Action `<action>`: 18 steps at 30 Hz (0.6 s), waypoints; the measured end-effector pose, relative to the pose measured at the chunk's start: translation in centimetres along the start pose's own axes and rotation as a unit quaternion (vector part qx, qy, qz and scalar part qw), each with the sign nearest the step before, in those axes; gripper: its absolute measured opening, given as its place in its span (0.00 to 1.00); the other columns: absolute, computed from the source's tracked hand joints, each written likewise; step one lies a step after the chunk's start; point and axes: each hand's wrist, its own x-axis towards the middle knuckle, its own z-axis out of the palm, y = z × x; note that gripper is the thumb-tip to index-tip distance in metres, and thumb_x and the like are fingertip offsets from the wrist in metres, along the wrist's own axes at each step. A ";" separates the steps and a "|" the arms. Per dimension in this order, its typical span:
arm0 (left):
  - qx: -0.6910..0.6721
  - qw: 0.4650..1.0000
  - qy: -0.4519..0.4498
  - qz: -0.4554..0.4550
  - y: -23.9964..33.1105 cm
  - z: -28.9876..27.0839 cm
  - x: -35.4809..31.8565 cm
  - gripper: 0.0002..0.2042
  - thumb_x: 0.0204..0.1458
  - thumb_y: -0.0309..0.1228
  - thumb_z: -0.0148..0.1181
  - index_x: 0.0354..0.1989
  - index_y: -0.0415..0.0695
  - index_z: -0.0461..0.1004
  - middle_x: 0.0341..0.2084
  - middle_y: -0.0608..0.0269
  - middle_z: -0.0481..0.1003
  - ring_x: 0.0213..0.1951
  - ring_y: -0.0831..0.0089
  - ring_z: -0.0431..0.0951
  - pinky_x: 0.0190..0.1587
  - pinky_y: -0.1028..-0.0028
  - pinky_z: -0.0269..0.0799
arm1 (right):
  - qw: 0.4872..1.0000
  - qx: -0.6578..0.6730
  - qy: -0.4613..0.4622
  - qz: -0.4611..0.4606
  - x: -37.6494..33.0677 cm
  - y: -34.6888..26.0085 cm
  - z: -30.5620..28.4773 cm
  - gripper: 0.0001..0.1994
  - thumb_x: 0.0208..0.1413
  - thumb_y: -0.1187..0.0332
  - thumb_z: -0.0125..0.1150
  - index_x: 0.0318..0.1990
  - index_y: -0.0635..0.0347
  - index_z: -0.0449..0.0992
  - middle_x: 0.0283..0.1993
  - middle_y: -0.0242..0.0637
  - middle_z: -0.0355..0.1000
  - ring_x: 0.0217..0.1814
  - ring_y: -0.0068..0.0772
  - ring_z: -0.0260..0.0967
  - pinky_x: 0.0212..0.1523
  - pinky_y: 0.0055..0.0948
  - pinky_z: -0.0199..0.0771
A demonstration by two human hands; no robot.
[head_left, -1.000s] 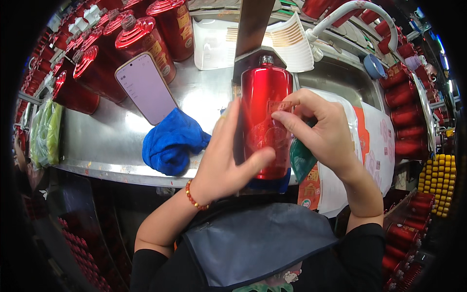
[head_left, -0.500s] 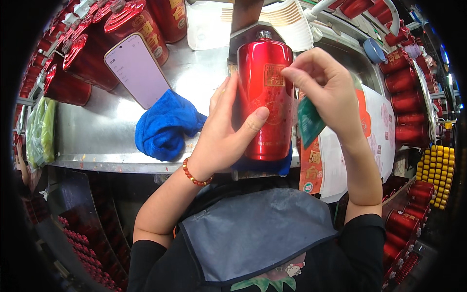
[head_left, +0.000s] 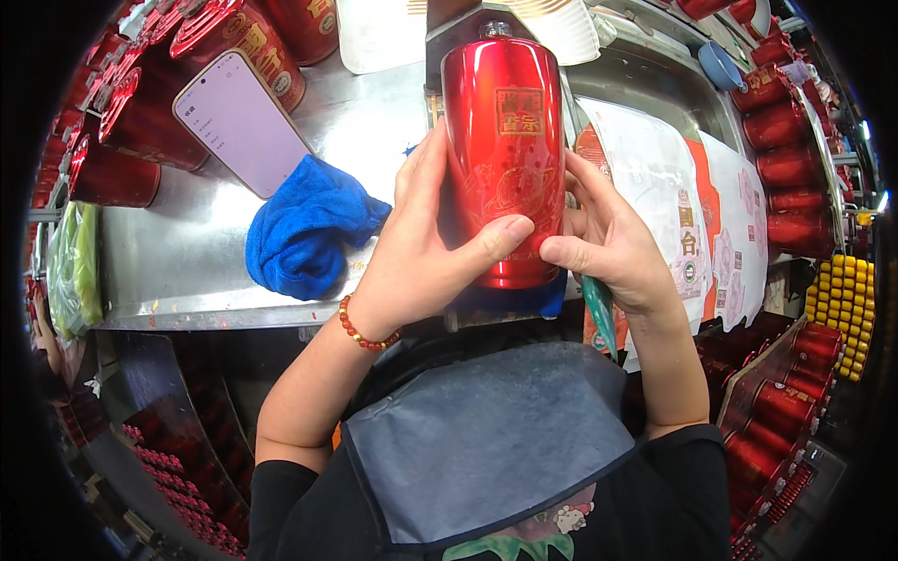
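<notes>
A glossy red bottle (head_left: 505,168) with gold print and a clear glass neck stands between my hands. My left hand (head_left: 440,234) wraps its left side, the thumb lying across the lower front. My right hand (head_left: 608,238) holds its lower right side, fingers curled behind and thumb tip on the front edge. A shiny, dark green pointed piece (head_left: 599,313) sticks out below my right palm; its upper end is hidden in the hand, and its kind I cannot make out. Under the bottle's base lies blue cloth (head_left: 510,301), mostly covered by bottle and hands.
A crumpled blue towel (head_left: 309,229) and a phone (head_left: 241,122) with a lit screen lie left on the metal table (head_left: 178,257). Several red bottles (head_left: 117,178) crowd the far left. Printed sheets (head_left: 645,178) lie on the right, with a blue bowl (head_left: 719,67) beyond.
My right hand has come down from the printed square to the bottle's lower right side. The bottle now sits slightly higher and further left in view. The green piece hangs lower, pointing down.
</notes>
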 end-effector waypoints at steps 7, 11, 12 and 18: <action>-0.029 0.999 0.002 -0.019 0.0 0.1 0.1 0.52 0.51 0.46 0.75 0.77 0.37 0.48 0.69 0.37 0.57 0.72 0.47 0.55 0.73 0.53 0.53 | 0.998 0.013 -0.018 0.065 0.8 -1.0 -0.5 0.48 0.54 0.64 0.77 0.75 0.71 0.51 0.71 0.47 0.60 0.65 0.35 0.70 0.64 0.32 0.72; -0.030 0.999 -0.014 -0.009 0.1 0.1 0.2 0.52 0.49 0.46 0.75 0.77 0.39 0.49 0.69 0.38 0.58 0.72 0.47 0.55 0.73 0.53 0.53 | 0.999 0.002 -0.022 0.045 0.6 -0.9 -0.2 0.48 0.53 0.65 0.77 0.75 0.71 0.52 0.71 0.47 0.60 0.66 0.36 0.70 0.66 0.33 0.71; -0.031 0.999 -0.017 -0.007 0.0 0.0 0.2 0.52 0.49 0.46 0.75 0.77 0.39 0.48 0.69 0.38 0.57 0.72 0.48 0.55 0.73 0.54 0.53 | 0.999 0.004 -0.024 0.041 0.5 -0.8 -0.2 0.48 0.53 0.65 0.77 0.75 0.71 0.52 0.71 0.47 0.60 0.67 0.37 0.69 0.67 0.34 0.69; -0.060 0.998 0.013 0.014 -1.6 0.0 -0.5 0.43 0.60 0.44 0.66 0.76 0.36 0.51 0.71 0.39 0.57 0.74 0.50 0.54 0.75 0.57 0.50 | 0.999 0.017 -0.003 0.039 0.6 -0.6 -0.6 0.44 0.55 0.60 0.77 0.73 0.71 0.57 0.63 0.44 0.68 0.37 0.15 0.71 0.37 0.17 0.73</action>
